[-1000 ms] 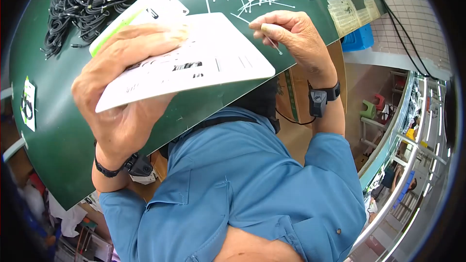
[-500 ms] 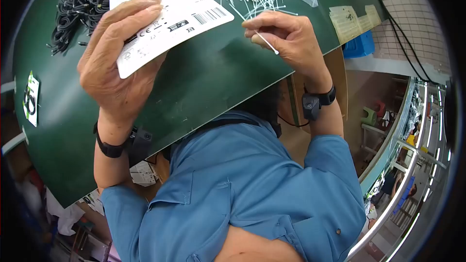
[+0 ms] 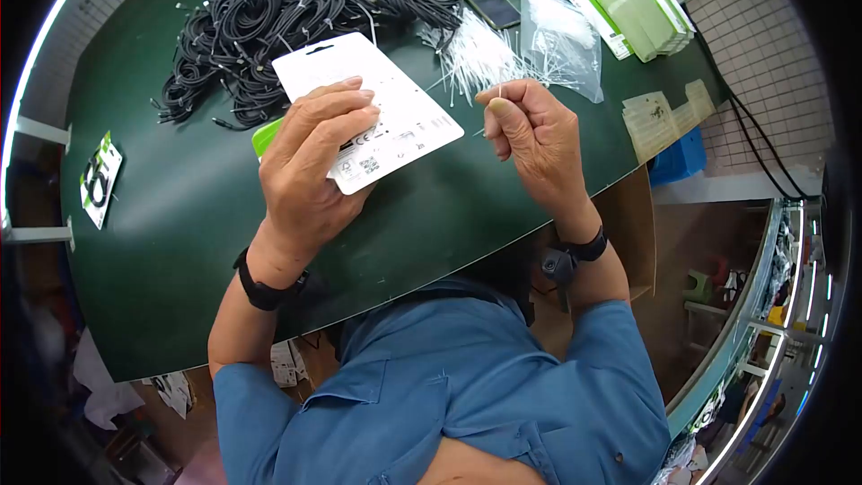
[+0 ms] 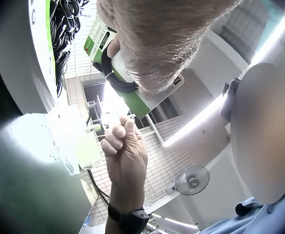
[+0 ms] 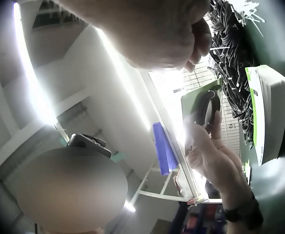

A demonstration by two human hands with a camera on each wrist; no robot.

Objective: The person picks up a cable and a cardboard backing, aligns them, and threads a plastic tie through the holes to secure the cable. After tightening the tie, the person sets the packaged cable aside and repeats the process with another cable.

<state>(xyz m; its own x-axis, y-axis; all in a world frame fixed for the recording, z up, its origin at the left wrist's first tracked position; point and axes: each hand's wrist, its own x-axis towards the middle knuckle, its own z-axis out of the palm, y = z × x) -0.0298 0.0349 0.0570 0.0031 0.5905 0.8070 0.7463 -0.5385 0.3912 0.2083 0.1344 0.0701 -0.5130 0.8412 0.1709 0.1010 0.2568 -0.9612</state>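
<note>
My left hand [image 3: 310,157] holds a cardboard package card [image 3: 404,112] over the table, its white printed back upward in the head view. Fingers lie across the back. From below, the left wrist view shows the card's green front, with a coiled black USB cable [image 4: 125,87] against it and the thumb side by the coil. Right of the card, my right hand [image 3: 539,139] pinches a thin white cable tie [image 4: 104,135] between thumb and index finger. The two hands are apart.
A big heap of black cables [image 3: 278,13] lies behind the card. Loose white cable ties [image 3: 485,54] and a clear plastic bag [image 3: 561,40] are beside it. Green-edged cards [image 3: 646,18] sit far right, another stack [image 5: 274,117] near the heap. A carded cable [image 3: 101,181] lies left.
The head view has shifted, showing more of the table's far side. My left hand has tilted and turned the card. The right hand still pinches the tie, now turned so less of it shows.
</note>
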